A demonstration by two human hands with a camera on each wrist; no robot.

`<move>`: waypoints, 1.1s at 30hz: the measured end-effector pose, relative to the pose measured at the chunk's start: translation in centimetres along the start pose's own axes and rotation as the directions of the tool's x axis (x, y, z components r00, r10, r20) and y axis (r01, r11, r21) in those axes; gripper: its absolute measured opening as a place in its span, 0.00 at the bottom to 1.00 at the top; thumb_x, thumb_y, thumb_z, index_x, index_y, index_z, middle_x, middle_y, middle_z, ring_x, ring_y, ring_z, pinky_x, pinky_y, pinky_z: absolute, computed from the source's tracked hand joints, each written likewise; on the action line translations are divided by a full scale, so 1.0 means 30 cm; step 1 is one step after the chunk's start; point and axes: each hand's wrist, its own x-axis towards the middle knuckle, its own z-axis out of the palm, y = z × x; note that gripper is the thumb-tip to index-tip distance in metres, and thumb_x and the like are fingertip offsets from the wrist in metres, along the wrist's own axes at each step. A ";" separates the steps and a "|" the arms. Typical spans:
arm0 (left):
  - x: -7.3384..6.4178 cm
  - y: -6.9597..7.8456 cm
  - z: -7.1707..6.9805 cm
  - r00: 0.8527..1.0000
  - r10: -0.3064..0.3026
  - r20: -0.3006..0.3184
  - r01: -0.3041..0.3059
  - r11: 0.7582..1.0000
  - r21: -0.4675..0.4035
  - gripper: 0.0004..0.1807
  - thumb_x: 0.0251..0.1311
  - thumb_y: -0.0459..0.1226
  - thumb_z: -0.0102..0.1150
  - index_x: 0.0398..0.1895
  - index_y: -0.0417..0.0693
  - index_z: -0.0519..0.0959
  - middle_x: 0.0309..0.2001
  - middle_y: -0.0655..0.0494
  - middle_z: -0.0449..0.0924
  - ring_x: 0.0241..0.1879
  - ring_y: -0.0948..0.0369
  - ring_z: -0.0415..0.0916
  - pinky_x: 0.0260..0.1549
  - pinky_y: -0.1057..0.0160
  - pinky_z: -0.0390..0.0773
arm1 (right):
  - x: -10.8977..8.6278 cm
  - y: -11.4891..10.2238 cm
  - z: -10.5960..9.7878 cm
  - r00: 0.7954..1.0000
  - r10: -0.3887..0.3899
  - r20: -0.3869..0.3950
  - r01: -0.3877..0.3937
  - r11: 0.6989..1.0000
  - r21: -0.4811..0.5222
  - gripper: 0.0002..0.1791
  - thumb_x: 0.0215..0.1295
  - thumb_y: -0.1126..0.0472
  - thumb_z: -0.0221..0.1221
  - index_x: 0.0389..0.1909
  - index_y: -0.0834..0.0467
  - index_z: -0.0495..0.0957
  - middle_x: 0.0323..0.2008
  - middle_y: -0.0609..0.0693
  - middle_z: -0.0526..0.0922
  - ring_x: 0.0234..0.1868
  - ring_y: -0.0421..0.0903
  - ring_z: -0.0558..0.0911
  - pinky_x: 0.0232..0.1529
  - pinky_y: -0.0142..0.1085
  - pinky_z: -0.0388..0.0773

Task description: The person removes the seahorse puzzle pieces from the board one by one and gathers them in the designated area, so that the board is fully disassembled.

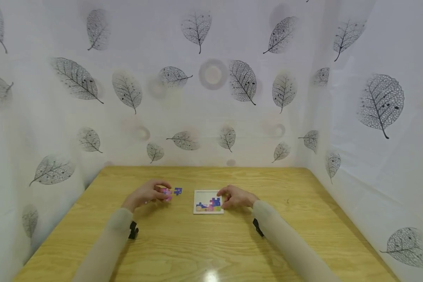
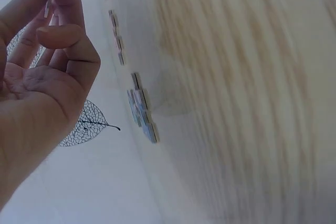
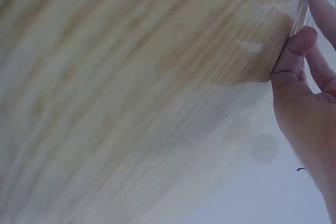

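Observation:
In the head view, my left hand [image 1: 147, 194] hovers over the left part of the table, above loose jigsaw pieces. The left wrist view has its thumb and a finger pinching a small thin jigsaw piece [image 2: 48, 8], seen nearly edge-on. Pink jigsaw pieces [image 1: 167, 192] show at the fingertips, and a blue-purple piece [image 1: 178, 191] lies just right of them. My right hand [image 1: 237, 196] holds the right edge of a white-framed puzzle tray [image 1: 208, 212], its thumb against the side. Joined pieces [image 1: 214, 203] in blue, pink and yellow-green cover the tray's lower part.
More jigsaw pieces [image 2: 139, 103] lie flat on the wooden table [image 1: 211, 243] beside my left hand. A white curtain [image 1: 211, 109] with leaf prints hangs along the back and both sides. Each wrist carries a small black device [image 1: 133, 230].

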 end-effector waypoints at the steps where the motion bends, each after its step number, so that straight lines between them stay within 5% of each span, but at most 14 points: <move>1: -0.002 -0.001 -0.004 1.000 -0.005 -0.004 0.005 1.000 0.010 0.28 0.59 0.33 0.64 0.62 0.34 0.70 0.45 0.44 0.81 0.36 0.56 0.81 0.31 0.62 0.78 | 0.000 -0.001 0.000 1.000 0.004 0.001 -0.004 1.000 0.004 0.28 0.58 0.71 0.66 0.60 0.65 0.73 0.30 0.50 0.76 0.27 0.41 0.70 0.30 0.30 0.68; 10: -0.022 -0.009 -0.040 0.998 -0.050 -0.032 0.053 0.995 0.083 0.25 0.57 0.33 0.66 0.59 0.38 0.75 0.43 0.43 0.82 0.36 0.55 0.80 0.32 0.61 0.79 | -0.006 0.000 0.002 1.000 0.013 0.004 -0.013 0.999 0.049 0.27 0.58 0.71 0.66 0.60 0.66 0.73 0.29 0.50 0.75 0.27 0.41 0.70 0.31 0.32 0.68; 19: -0.020 -0.036 -0.066 0.999 -0.025 -0.043 0.033 0.977 0.211 0.26 0.53 0.33 0.69 0.57 0.37 0.77 0.43 0.45 0.81 0.34 0.61 0.74 0.33 0.64 0.76 | -0.005 0.001 0.002 1.000 0.019 0.012 -0.019 0.998 0.057 0.28 0.57 0.71 0.66 0.60 0.65 0.73 0.26 0.49 0.75 0.24 0.40 0.68 0.27 0.30 0.66; 33: -0.020 -0.047 -0.061 0.999 -0.014 -0.040 0.021 0.983 0.180 0.23 0.55 0.32 0.68 0.55 0.35 0.76 0.40 0.45 0.84 0.33 0.60 0.80 0.33 0.63 0.80 | 0.001 0.004 0.000 1.000 0.010 0.017 -0.011 0.999 0.049 0.27 0.59 0.71 0.65 0.61 0.65 0.72 0.28 0.50 0.76 0.25 0.41 0.69 0.28 0.31 0.66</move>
